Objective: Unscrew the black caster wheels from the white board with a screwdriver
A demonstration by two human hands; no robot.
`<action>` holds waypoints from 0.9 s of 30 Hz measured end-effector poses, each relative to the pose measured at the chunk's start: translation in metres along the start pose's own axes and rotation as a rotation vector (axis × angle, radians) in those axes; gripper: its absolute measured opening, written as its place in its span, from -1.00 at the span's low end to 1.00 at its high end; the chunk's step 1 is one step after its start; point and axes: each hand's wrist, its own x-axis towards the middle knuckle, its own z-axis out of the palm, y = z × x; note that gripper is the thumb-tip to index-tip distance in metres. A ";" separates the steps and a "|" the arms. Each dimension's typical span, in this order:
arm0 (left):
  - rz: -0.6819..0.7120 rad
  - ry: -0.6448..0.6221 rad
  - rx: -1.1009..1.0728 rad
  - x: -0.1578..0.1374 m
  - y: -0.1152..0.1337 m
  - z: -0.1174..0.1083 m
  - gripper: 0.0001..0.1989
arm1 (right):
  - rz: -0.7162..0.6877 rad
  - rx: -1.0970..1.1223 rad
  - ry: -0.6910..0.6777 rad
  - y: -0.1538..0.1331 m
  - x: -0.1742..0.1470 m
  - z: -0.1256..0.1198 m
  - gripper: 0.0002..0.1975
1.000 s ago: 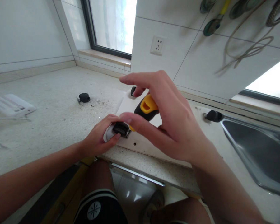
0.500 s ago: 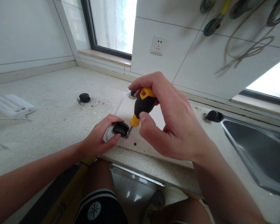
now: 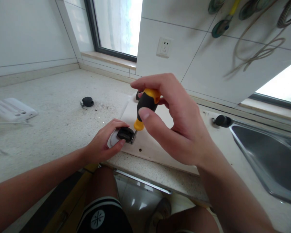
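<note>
My right hand grips a stubby yellow-and-black screwdriver, its shaft pointing down at the metal plate of a black caster wheel. Thumb and fingers of my left hand close around that caster from its left side, against a white board lying on the counter. Whether the tip sits in a screw is too small to tell. A dark hole shows in the board near its front edge. Partly behind my right fingers, another black caster stands at the board's far corner.
Loose casters lie on the counter: one to the left beside dark crumbs, another near the steel sink. A white power bank with a cable is at far left. A wall socket is behind.
My right hand has turned the screwdriver and shifted slightly left; the handle's top has rotated and the thumb sits further over it. My left hand and the caster stay in place.
</note>
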 end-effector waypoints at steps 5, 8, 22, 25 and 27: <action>0.005 0.021 0.001 0.001 0.001 0.001 -0.56 | 0.049 -0.024 0.094 -0.002 -0.001 0.005 -0.66; 0.000 0.017 -0.008 0.000 0.001 0.001 -0.57 | 0.023 0.065 0.079 -0.001 -0.002 0.005 -0.58; -0.036 0.006 -0.005 0.000 0.000 0.001 -0.58 | 0.055 -0.003 -0.095 -0.009 0.001 -0.009 -0.51; -0.038 0.007 -0.008 0.000 0.000 0.001 -0.60 | 0.049 -0.030 -0.061 -0.009 0.001 -0.007 -0.59; -0.040 0.008 -0.007 0.000 0.000 0.001 -0.60 | 0.016 -0.031 -0.074 -0.010 0.002 -0.007 -0.61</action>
